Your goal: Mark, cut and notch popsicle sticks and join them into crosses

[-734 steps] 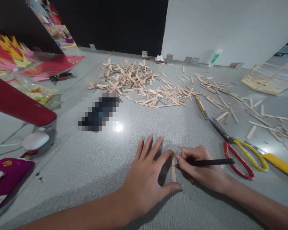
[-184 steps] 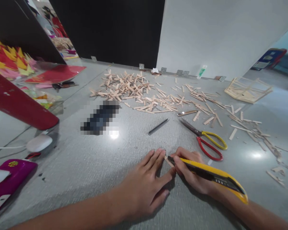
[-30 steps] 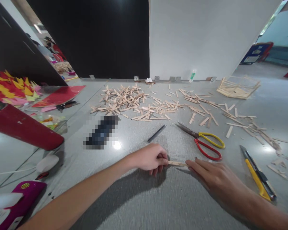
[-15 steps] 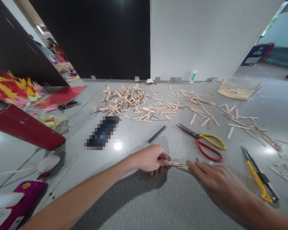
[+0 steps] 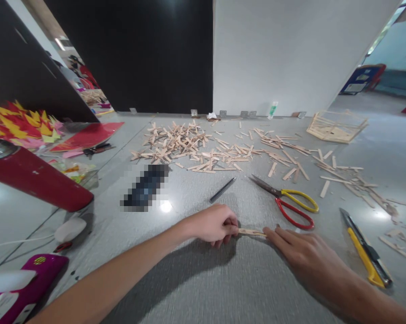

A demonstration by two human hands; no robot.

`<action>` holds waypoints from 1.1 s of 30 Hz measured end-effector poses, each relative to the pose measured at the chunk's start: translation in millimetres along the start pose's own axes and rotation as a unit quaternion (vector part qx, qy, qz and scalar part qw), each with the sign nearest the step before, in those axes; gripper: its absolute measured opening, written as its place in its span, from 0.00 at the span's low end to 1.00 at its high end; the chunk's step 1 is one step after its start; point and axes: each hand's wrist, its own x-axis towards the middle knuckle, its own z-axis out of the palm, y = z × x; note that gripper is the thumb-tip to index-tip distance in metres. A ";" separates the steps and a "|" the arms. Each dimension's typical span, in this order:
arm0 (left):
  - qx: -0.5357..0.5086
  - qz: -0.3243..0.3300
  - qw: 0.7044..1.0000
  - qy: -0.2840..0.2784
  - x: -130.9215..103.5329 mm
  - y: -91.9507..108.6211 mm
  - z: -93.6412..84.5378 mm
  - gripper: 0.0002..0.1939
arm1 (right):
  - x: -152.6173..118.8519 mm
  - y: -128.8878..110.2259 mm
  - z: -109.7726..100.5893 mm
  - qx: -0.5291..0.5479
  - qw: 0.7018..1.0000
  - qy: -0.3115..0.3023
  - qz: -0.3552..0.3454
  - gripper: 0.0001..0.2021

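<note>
A thin, flat wooden stick (image 5: 252, 232) with dark marks runs between my two hands, just over the table. Its left end is pinched by the fingers and thumb of my left hand (image 5: 218, 225), which are closed. At the other end, the fingertips of my right hand (image 5: 293, 245) are closed on it; the right thumb is mostly hidden. Scissors (image 5: 278, 192) with one red and one yellow handle lie beyond my right hand. A dark pen (image 5: 222, 189) rests beyond my left hand. To the right lies a yellow and black box cutter (image 5: 366, 252).
Small wooden sticks (image 5: 179, 139) are heaped and scattered along the back. A stick-built frame (image 5: 337, 128) stands at the back right. On the left are a red flask (image 5: 37, 175), a white mouse-shaped object (image 5: 69, 229) and a purple power strip (image 5: 37, 279). A black-and-white partition (image 5: 250, 58) rises behind.
Both hands keep their hold on the stick with almost no movement. The whole view has shifted very slightly.
</note>
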 end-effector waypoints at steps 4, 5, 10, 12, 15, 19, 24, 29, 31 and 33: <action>0.019 0.001 1.000 -0.006 0.6 -0.6 -1.1 0.14 | -2.8 0.4 2.1 0.003 1.000 0.000 0.007 0.26; 0.023 0.000 1.000 -0.008 0.8 -0.9 -1.2 0.14 | -3.0 0.6 3.1 0.004 1.000 0.002 0.005 0.26; 0.040 -0.004 0.999 -0.008 1.6 -1.5 0.3 0.15 | 2.2 -6.2 1.9 -0.079 0.997 0.019 -0.020 0.26; 0.047 -0.007 0.999 -0.002 1.8 -1.6 1.8 0.16 | 7.2 -13.9 -3.6 -0.154 0.987 0.003 -0.035 0.24; 0.058 -0.008 0.998 0.009 2.0 -2.2 4.3 0.16 | 15.4 -24.7 -12.4 -0.220 0.974 -0.041 -0.045 0.20; 0.075 -0.010 0.997 0.018 2.7 -3.8 6.3 0.15 | 22.7 -20.6 -11.3 -0.227 0.971 -0.065 -0.046 0.19; 0.088 -0.020 0.996 0.024 4.3 -2.2 8.1 0.13 | 24.7 -1.9 3.0 -0.203 0.975 -0.074 -0.044 0.15; 0.103 -0.005 0.993 0.059 2.6 2.4 14.2 0.14 | 30.8 -20.0 -5.9 -0.218 0.970 -0.104 -0.016 0.13; 0.109 0.003 0.991 0.075 1.4 2.6 17.0 0.14 | 34.1 -22.5 -9.5 -0.222 0.968 -0.115 -0.005 0.13; 0.114 0.009 0.989 0.090 0.9 1.3 19.7 0.14 | 37.0 -14.3 -8.7 -0.209 0.970 -0.123 -0.014 0.13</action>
